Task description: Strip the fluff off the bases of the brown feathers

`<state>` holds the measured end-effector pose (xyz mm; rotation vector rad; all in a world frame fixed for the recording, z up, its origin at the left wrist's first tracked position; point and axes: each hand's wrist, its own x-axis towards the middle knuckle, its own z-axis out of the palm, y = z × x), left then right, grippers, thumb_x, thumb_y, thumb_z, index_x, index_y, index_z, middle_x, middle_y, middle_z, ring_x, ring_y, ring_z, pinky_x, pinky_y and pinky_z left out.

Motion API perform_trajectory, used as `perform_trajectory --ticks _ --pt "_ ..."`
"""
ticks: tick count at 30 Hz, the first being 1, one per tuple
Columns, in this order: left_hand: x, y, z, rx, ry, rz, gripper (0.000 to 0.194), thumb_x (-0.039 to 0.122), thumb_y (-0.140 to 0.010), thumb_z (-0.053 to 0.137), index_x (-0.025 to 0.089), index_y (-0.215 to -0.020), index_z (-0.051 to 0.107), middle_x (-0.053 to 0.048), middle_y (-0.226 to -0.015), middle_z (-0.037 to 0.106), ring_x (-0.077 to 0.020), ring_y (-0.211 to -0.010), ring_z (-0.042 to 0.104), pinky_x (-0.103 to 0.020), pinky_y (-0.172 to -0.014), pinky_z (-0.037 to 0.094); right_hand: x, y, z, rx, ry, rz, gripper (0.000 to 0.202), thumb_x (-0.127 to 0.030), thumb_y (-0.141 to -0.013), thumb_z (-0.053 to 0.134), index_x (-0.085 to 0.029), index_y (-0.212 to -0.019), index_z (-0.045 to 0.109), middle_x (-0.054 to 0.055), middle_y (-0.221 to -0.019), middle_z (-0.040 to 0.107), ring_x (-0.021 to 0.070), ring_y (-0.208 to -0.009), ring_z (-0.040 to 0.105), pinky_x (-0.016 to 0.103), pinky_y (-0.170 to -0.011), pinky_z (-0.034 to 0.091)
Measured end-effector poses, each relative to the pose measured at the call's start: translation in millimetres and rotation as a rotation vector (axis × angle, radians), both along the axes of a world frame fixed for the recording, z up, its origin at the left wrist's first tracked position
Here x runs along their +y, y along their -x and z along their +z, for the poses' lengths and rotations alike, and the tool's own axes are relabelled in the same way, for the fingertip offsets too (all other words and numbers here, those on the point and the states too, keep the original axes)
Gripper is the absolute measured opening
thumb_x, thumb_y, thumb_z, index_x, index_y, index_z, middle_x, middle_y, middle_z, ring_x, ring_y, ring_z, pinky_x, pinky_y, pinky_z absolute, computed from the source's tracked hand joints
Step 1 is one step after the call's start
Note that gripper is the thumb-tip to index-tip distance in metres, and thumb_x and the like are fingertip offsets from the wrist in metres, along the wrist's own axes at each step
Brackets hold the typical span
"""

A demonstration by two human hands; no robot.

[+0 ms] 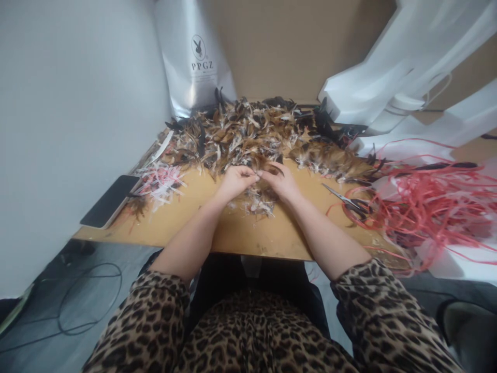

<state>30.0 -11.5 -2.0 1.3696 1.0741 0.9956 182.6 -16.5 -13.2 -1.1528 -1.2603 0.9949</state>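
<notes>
My left hand point(237, 181) and my right hand point(280, 180) meet over the middle of the wooden table point(186, 223), their thumbs and forefingers pinched close together. Brown feathers show between and behind the fingers of my right hand. What the fingertips of my left hand hold is too small to make out. Just beyond both hands lies a wide heap of brown and black feathers point(248, 127). A small clump of pale feather bits point(261, 204) rests on the table below the hands.
A phone point(111, 201) and pink-white strips point(160, 182) lie at left. Scissors point(347, 201), a row of brown feathers point(337, 160) and tangled red ribbon point(438, 202) are at right. A silver bag point(194, 88) stands behind, against the wall.
</notes>
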Motion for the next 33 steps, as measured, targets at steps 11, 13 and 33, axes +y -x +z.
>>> perform_trajectory --ticks 11,13,33 --pt "5.0 1.2 -4.7 -0.175 0.075 -0.043 0.027 0.026 -0.058 0.082 0.010 -0.071 0.065 -0.002 -0.056 0.064 -0.0076 -0.052 0.060 -0.017 -0.052 0.046 -5.5 -4.4 9.5 -0.069 -0.046 0.056 0.025 -0.036 -0.064 0.073 -0.018 -0.062 0.055 -0.003 -0.061 0.053 0.0116 -0.061 0.048 0.027 -0.062 0.041" --pt "4.8 3.3 -3.4 -0.258 0.132 -0.124 0.026 0.025 -0.058 0.082 0.010 -0.071 0.064 -0.002 -0.059 0.066 -0.0076 -0.052 0.061 -0.017 -0.053 0.046 -7.2 -4.5 12.9 -0.028 -0.041 0.109 0.026 -0.037 -0.064 0.073 -0.017 -0.062 0.056 -0.002 -0.061 0.055 0.0117 -0.062 0.050 0.027 -0.062 0.042" --pt "4.0 2.3 2.4 -0.419 0.301 -0.110 0.016 0.017 -0.070 0.075 0.010 -0.079 0.063 -0.002 -0.066 0.066 -0.0058 -0.055 0.061 -0.014 -0.051 0.045 0.3 1.2 7.4 0.417 0.217 0.156 0.041 -0.040 -0.048 0.083 -0.018 -0.076 0.063 -0.004 -0.062 0.061 0.0077 -0.055 0.052 0.021 -0.054 0.039"
